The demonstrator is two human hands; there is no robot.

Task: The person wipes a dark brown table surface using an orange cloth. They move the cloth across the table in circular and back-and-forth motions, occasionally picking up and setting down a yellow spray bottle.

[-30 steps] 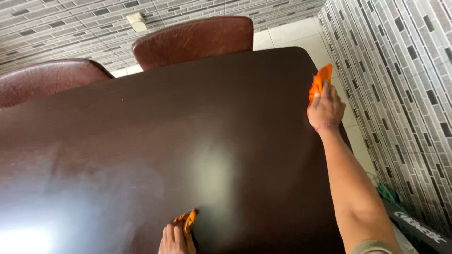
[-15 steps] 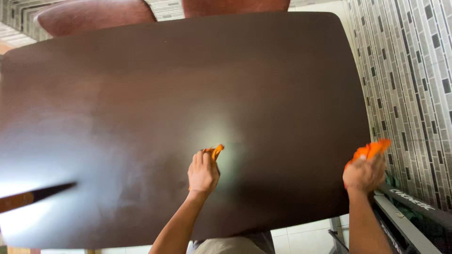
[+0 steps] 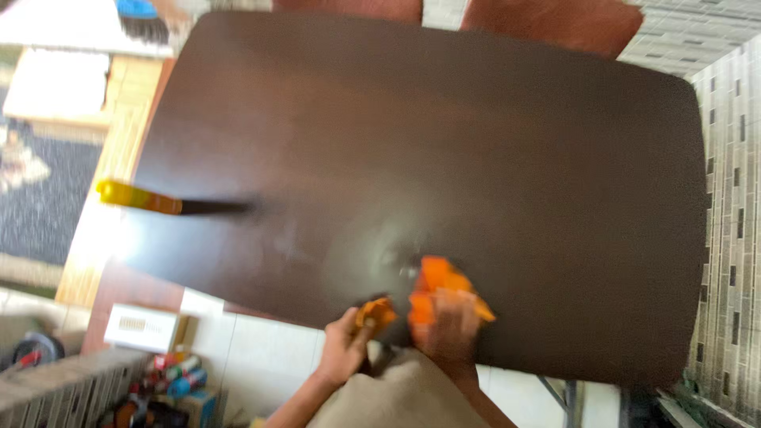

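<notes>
A dark brown table (image 3: 476, 158) fills most of the head view. My left hand (image 3: 346, 347) is at the table's near edge, closed on a small orange cloth (image 3: 376, 311). My right hand (image 3: 449, 326), blurred by motion, sits right beside it, gripping a larger orange cloth (image 3: 438, 279) that lies on the tabletop. The two hands are almost touching, close to my body.
Two reddish-brown chairs (image 3: 555, 22) stand at the table's far side. A yellow-handled object (image 3: 139, 198) pokes over the left edge. A tiled wall (image 3: 733, 238) runs along the right. On the floor at left are a white box (image 3: 147, 326) and colourful clutter (image 3: 170, 376).
My right hand swept from the table's right edge in to the near middle, beside my left hand. The left hand drew back toward the near edge. The view swung left.
</notes>
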